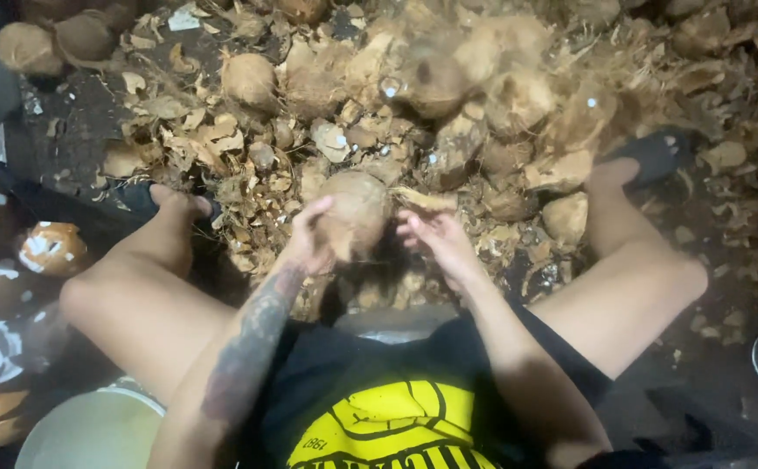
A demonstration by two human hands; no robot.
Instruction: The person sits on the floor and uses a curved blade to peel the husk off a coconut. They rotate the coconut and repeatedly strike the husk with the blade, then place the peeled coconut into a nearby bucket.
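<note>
Both your hands work one husked coconut (354, 213) held between your knees: your left hand (309, 239) cups its left side with fingers wrapped around it, and your right hand (435, 239) pinches a strip of husk (422, 200) at its right edge. Farther off lies a heap of coconut husks (448, 95). Near left sits a white bucket (92, 430).

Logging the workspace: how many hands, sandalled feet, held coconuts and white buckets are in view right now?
Hands: 2, the left hand and the right hand
Sandalled feet: 2, the left foot and the right foot
Held coconut: 1
White bucket: 1
Total: 6
</note>
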